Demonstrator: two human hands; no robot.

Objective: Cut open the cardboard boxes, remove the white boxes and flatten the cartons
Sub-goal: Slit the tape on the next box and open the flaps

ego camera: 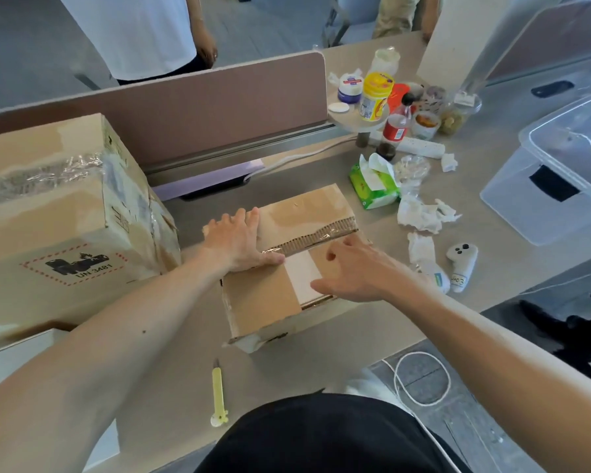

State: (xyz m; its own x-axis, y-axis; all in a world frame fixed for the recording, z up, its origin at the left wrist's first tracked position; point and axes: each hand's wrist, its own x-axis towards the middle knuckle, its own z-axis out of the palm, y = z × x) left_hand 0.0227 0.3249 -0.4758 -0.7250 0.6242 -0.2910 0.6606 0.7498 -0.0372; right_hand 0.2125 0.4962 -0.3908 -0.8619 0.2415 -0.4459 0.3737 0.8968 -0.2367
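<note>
A small cardboard box (263, 302) lies on the grey desk in front of me, its top seam cut and the flaps slightly apart. Through the gap shows a strip of a white box (303, 273). My left hand (234, 242) lies flat, fingers spread, on the far-left flap. My right hand (359, 268) rests on the near-right flap with its fingers curled at the flap's edge by the gap. A yellow utility knife (218, 392) lies on the desk near my body. A large taped cardboard carton (55, 213) stands at the left.
A green tissue pack (372, 186), crumpled tissues (420, 215), a white controller (463, 264), bottles and jars (376, 97) crowd the right. A clear plastic bin (567, 165) stands far right. A brown divider (198, 110) runs behind; a person in white stands beyond it.
</note>
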